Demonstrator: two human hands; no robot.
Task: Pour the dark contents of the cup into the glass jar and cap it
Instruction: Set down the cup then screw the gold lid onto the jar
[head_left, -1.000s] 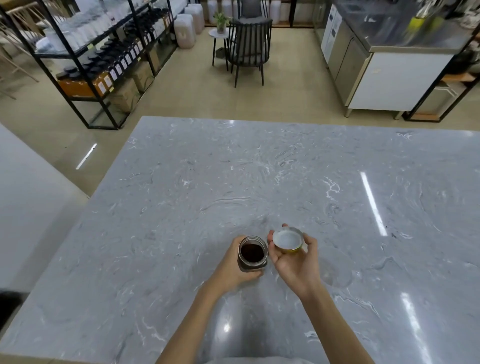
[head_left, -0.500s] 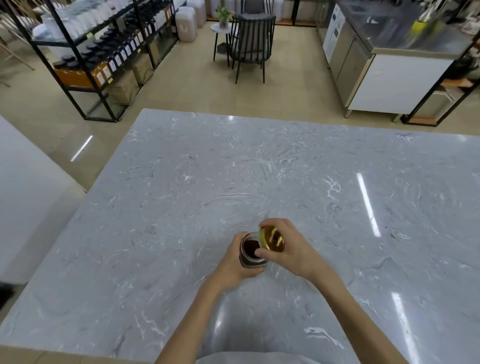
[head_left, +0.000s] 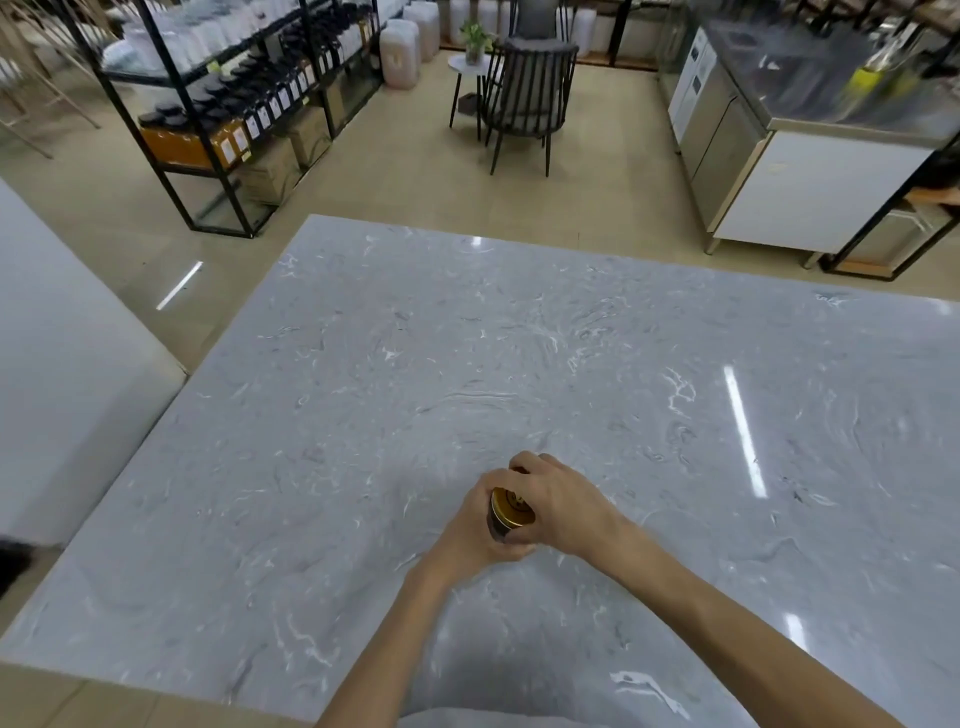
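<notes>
Gripping from both sides now: the left hand (head_left: 470, 525) is wrapped around the small glass jar (head_left: 497, 526), fingers curled closed on its wall, while the right hand (head_left: 558, 501) is cupped over the round gold metal lid (head_left: 511, 507), fingertips closed around its rim. That lid sits on the jar's mouth, slightly tilted toward the camera; whether it is fully seated cannot be told. Only a sliver of the jar shows between the hands, and it reads dark through the glass, with dark contents inside. Jar and hands sit on the grey marbled stone tabletop (head_left: 571, 364), near the middle of its width and closer to the near edge than the far one. Bare stone spreads wide on every side: a long stretch toward the far edge, broad room out to the left edge and to the right. Both forearms reach in from the near edge, converging on the jar.
</notes>
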